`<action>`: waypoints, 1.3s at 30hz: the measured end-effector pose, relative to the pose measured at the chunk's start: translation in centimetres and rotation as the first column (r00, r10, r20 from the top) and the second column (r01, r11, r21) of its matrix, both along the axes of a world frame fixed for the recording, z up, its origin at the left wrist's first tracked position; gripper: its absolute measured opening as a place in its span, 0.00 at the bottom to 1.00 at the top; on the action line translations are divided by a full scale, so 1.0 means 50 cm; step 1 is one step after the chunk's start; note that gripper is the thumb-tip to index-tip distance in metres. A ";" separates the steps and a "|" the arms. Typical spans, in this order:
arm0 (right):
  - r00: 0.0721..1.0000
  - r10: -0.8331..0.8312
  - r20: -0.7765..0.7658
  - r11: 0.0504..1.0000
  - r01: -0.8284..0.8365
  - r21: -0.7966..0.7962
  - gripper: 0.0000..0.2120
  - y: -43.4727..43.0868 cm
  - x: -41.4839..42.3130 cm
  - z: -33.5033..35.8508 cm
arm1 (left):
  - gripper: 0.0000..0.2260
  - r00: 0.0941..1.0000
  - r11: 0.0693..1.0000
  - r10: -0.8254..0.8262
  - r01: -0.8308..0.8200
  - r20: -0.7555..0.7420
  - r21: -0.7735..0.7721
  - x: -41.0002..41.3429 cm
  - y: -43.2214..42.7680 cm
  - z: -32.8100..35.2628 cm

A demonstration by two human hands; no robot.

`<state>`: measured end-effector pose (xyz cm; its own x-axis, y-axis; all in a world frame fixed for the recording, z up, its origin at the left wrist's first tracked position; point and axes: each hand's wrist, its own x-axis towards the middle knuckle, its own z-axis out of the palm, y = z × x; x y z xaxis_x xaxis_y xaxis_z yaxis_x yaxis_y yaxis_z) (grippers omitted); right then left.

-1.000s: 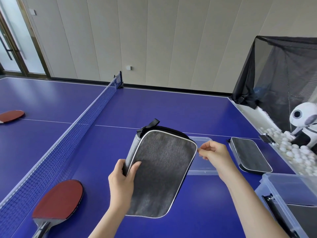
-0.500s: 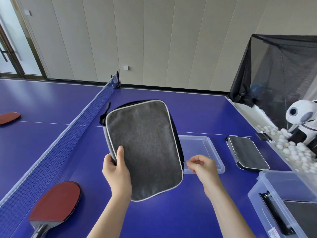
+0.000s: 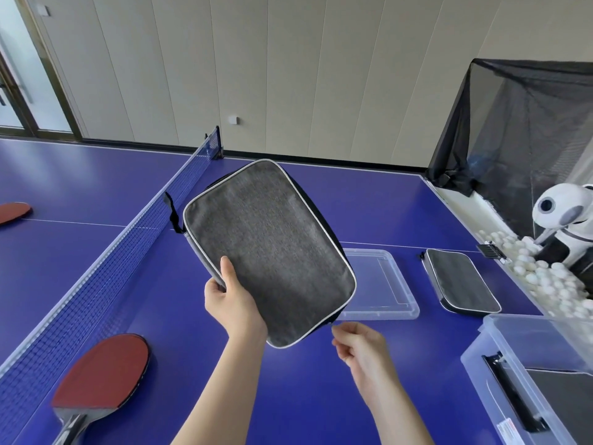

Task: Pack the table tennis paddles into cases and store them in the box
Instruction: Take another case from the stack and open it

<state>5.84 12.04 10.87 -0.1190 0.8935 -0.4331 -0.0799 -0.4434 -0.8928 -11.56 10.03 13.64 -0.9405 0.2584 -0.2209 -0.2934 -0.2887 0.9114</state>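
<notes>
My left hand (image 3: 232, 303) grips the left edge of a grey paddle case (image 3: 269, 248) with white piping, held up above the blue table. My right hand (image 3: 359, 343) pinches the zipper pull at the case's lower right corner. A red paddle (image 3: 102, 377) lies on the table at the lower left beside the net. A second red paddle (image 3: 14, 212) lies beyond the net at the far left. Another grey case (image 3: 460, 281) lies flat at the right. The clear storage box (image 3: 500, 364) at the lower right holds a dark case.
The net (image 3: 106, 268) runs diagonally across the table (image 3: 288, 396). A clear box lid (image 3: 382, 290) lies behind the held case. A white ball-feeding robot (image 3: 561, 216), several white balls and a black catch net (image 3: 526, 130) stand at the right edge.
The case has been lifted higher and turned more upright. My right hand has travelled from the case's top right corner down along its right edge to the lower right corner.
</notes>
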 end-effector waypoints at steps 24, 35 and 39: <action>0.985 -0.171 -0.017 0.980 0.172 0.105 0.04 -0.083 -0.116 -0.015 | 0.23 0.887 0.993 0.100 -0.115 0.451 0.006 0.049 0.081 -0.012; 0.995 -0.096 0.026 0.974 0.089 0.209 0.02 -0.097 -0.103 -0.042 | 0.20 0.918 0.997 0.078 -0.079 0.389 -0.014 0.031 0.066 -0.029; 0.995 -0.061 0.076 0.971 0.041 0.236 0.03 -0.078 -0.063 -0.047 | 0.21 0.942 1.000 0.026 -0.024 0.335 -0.008 -0.012 0.053 -0.034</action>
